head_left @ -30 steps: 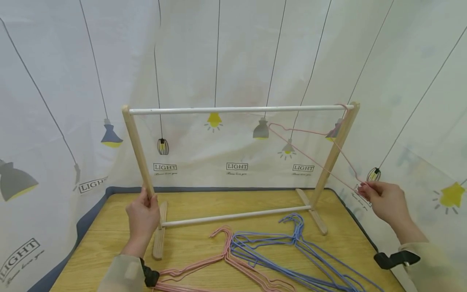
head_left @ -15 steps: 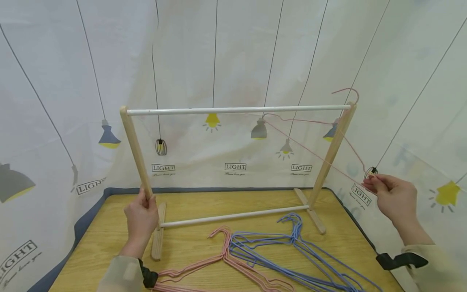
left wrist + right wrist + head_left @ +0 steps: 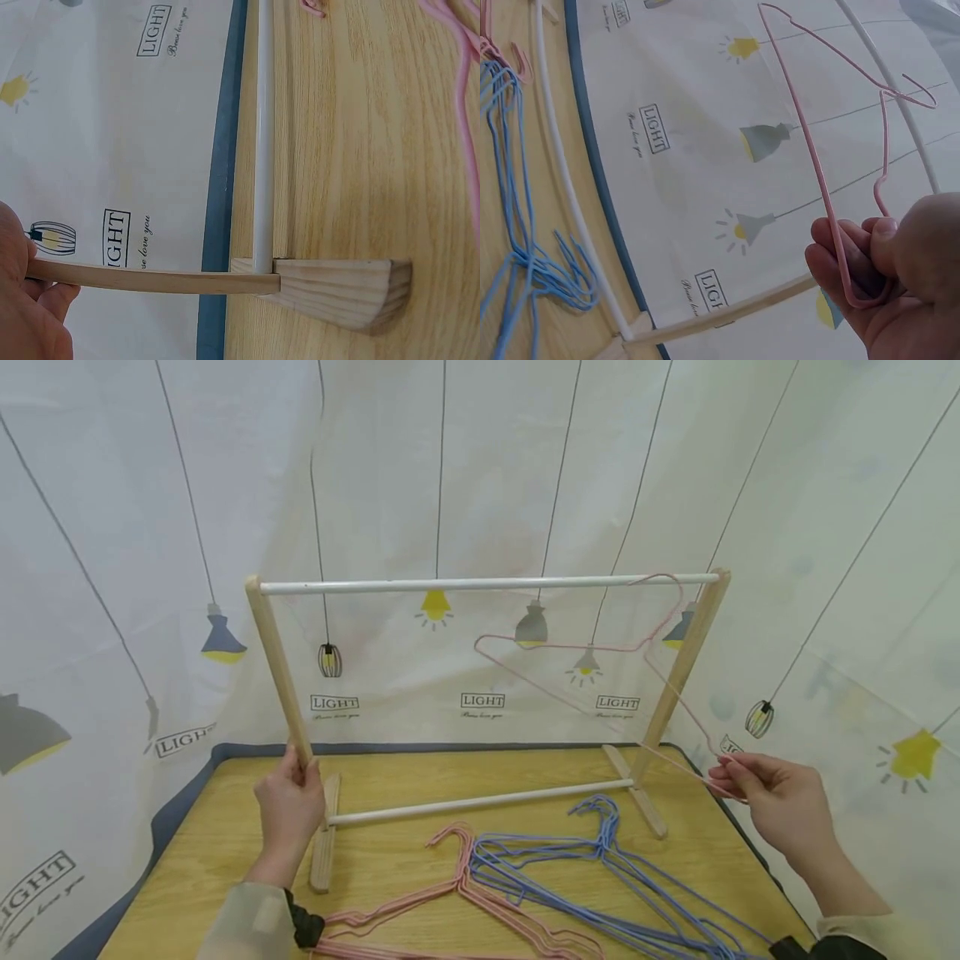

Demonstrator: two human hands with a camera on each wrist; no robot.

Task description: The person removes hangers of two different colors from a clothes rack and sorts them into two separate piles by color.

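My right hand [image 3: 783, 802] pinches the lower right corner of a pink wire hanger [image 3: 562, 646]. The hanger's hook overlaps the right part of the rack's white top rail [image 3: 450, 584] in the head view. Its body slants down from the hook toward my hand; the right wrist view shows the fingers [image 3: 826, 266] curled at the hanger's end. At the other side, my left hand [image 3: 291, 797] grips the left wooden post of the rack [image 3: 279, 664] low down, thumb and fingers around it. The left wrist view shows the same post [image 3: 157, 280] running to its wooden foot.
A bundle of pink hangers [image 3: 462, 881] lies on the wooden table [image 3: 202, 860] in front of the rack. Beside it, partly overlapping, lie several blue hangers [image 3: 607, 852]. A lower white bar [image 3: 480, 802] joins the rack's feet. Printed curtains surround the table.
My right hand has lowered and moved slightly left with the pink hanger. Its hook, above the rack's right end half a second ago, is lower and further left. My left hand keeps its grip.
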